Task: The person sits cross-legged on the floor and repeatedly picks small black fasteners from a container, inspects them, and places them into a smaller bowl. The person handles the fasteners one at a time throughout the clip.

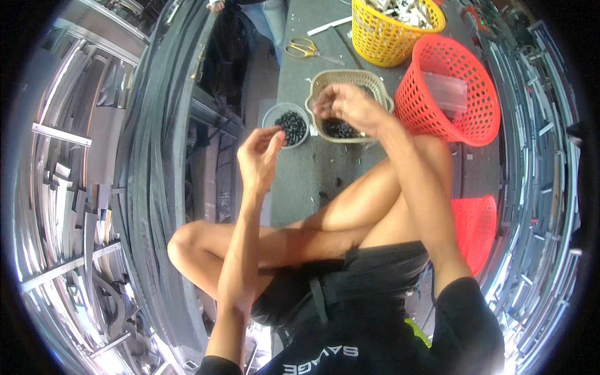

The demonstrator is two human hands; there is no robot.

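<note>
My left hand [259, 156] is closed in a pinch at the near-left rim of a round clear tub [269, 116]. Small glossy black pieces [291, 127] fill much of that tub. What the pinch holds, if anything, is too small to name. Over a beige plastic basket [319, 80] hangs my right hand [351, 107], its fingers curled inward and slightly blurred. Whatever may be between them is hidden. More small black pieces [339, 129] lie in the basket below, partly covered by this hand.
Beyond the basket lie yellow-handled scissors [302, 48] and a white strip [329, 25]. A yellow basket [381, 44] holds white scraps. Red baskets [409, 84] stand to the right. Long metal profiles [165, 125] line the left. Another person's legs [269, 22] show at the far edge.
</note>
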